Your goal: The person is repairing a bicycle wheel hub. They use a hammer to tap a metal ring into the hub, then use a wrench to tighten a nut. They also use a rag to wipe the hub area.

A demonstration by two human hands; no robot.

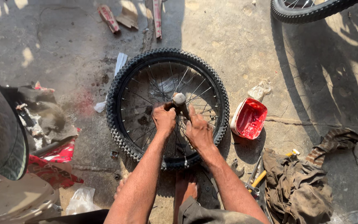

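Note:
A bicycle wheel (121, 89) with a knobby black tyre and thin spokes lies flat on the concrete floor. My left hand (164, 118) grips a hammer (179, 99) at the wheel's centre; its metal head points away from me. My right hand (198, 130) rests over the hub just to the right of the handle, fingers curled against it. What lies under the right palm is hidden. My bare foot (186, 188) shows below the wheel's near rim.
A red container (249, 119) stands right of the wheel. Dirty rags (297, 186) and hand tools (257, 177) lie at lower right. Another tyre (307, 10) is at top right. Rags, red wrappers and a dark curved object (1, 132) crowd the left side. Paper scraps lie beyond the wheel.

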